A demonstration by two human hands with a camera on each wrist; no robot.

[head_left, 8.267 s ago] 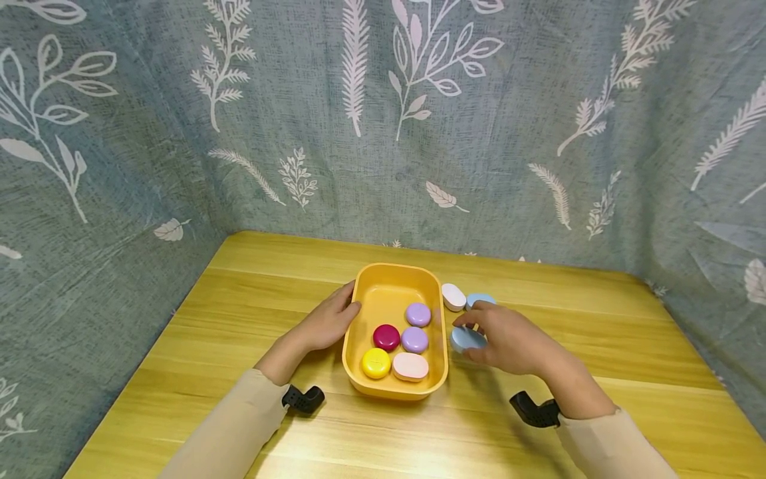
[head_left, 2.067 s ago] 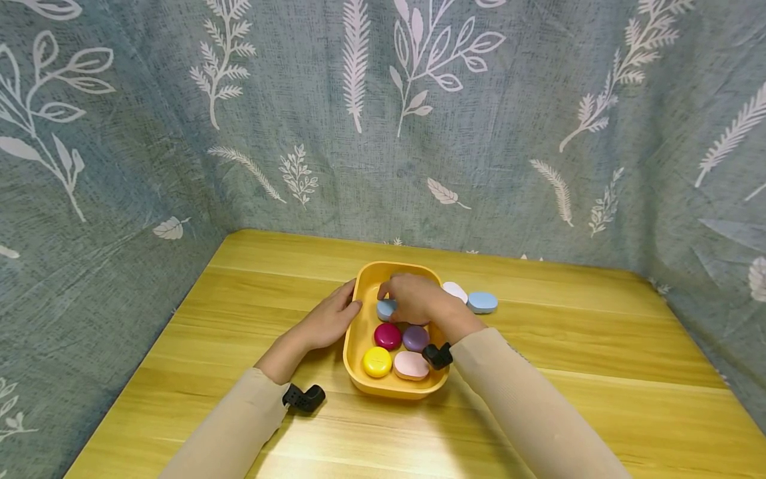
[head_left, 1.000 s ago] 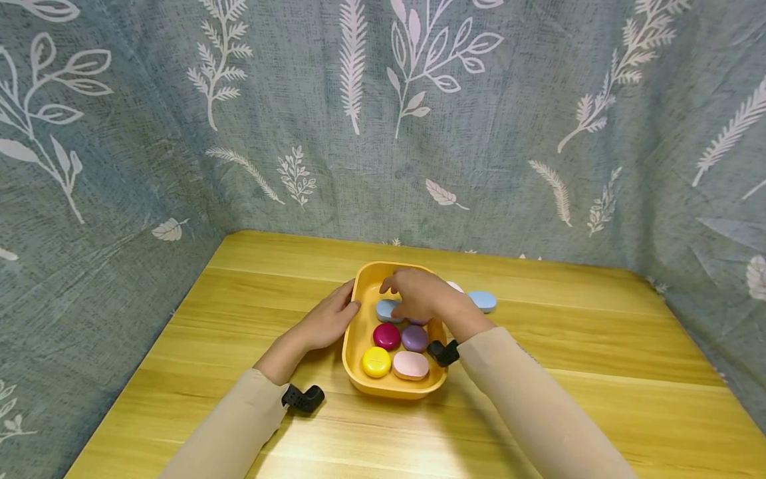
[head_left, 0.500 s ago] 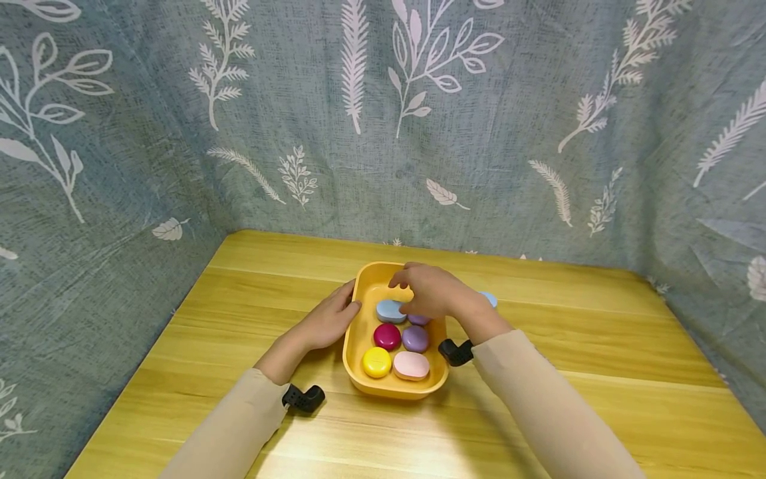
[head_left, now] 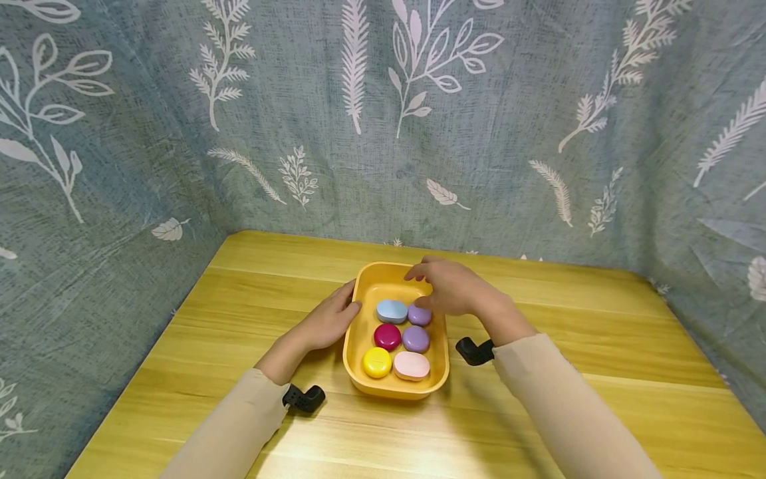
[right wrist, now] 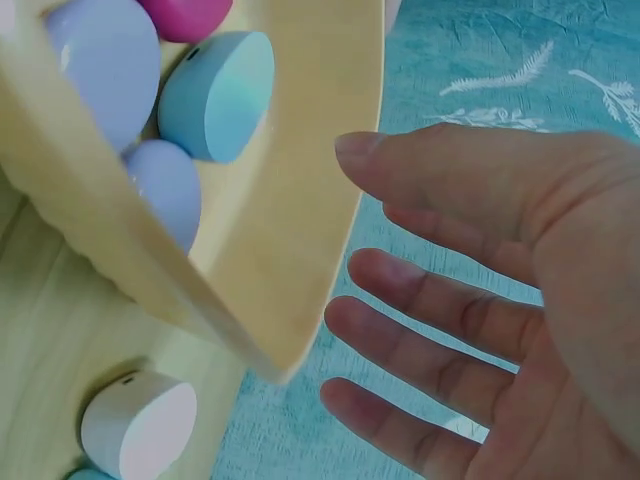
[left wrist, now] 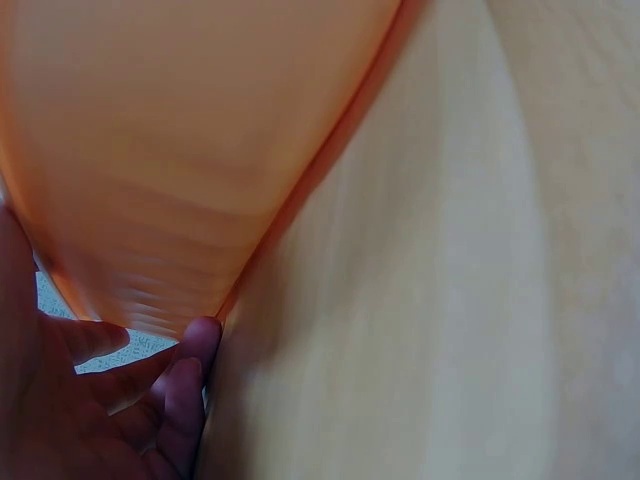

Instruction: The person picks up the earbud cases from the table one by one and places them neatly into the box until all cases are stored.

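Note:
My left hand (head_left: 329, 320) rests against the outer left wall of a yellow-orange box (head_left: 353, 372), thumb at the rim; in the left wrist view its fingertips (left wrist: 203, 338) touch the wall. My right hand (head_left: 455, 286) hovers over the box's far right rim, fingers spread around nothing. Inside lie a light blue oval piece (head_left: 391, 311), a crimson round piece (head_left: 387, 337), two lilac round pieces, one nearer (head_left: 415, 339) and one farther (head_left: 419, 315) partly under my right thumb, a yellow round piece (head_left: 377, 362) and a pink oval piece (head_left: 411, 365).
In the right wrist view a white oval piece (right wrist: 140, 425) sits on the wooden table (head_left: 574, 319) beside the box, with a blue edge (right wrist: 92, 474) below it. My right hand hides both in the head view. A patterned cloth (head_left: 371, 166) hangs around the table.
My right hand earlier gripped the light blue oval piece at the box's right, then set it inside. It has let go and drawn back rightward. My left hand has stayed put.

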